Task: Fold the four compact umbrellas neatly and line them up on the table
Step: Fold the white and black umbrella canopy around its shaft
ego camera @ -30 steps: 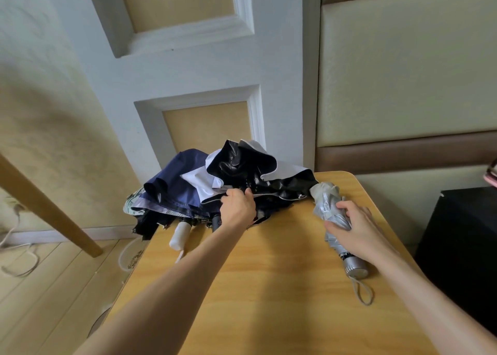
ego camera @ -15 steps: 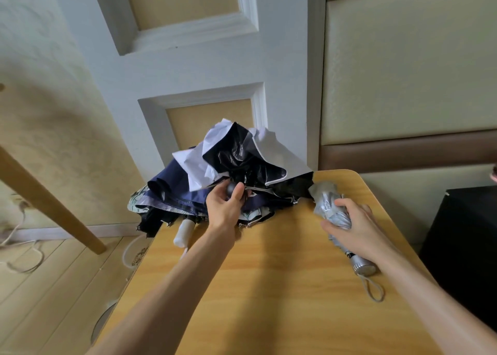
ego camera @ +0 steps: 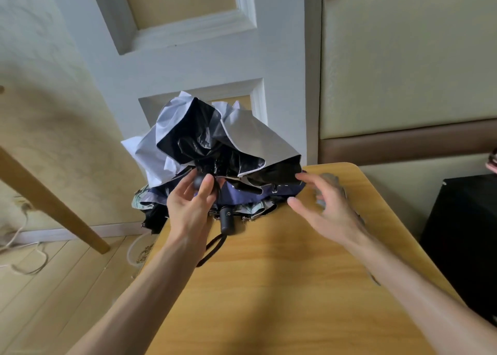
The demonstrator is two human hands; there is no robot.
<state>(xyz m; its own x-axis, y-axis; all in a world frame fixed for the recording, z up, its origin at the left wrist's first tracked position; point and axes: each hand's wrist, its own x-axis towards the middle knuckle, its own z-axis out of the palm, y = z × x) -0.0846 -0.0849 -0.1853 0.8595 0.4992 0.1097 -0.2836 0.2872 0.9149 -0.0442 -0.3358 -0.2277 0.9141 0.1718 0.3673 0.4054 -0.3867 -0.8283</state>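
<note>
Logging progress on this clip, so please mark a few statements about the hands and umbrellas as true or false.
1. The left hand pinches the dark knob of the white-and-black umbrella. True.
2. The right hand is closed in a fist. False: its fingers are spread and hold nothing.
3. A black handle with a strap lies on the table. True.
4. Every umbrella is neatly folded. False: the white-and-black umbrella's canopy is loose and crumpled.

Your right hand (ego camera: 332, 216), motion-blurred, hides most of the silver umbrella (ego camera: 330, 177); the white-black umbrella (ego camera: 258, 139) covers the pile (ego camera: 242, 199) beneath.
</note>
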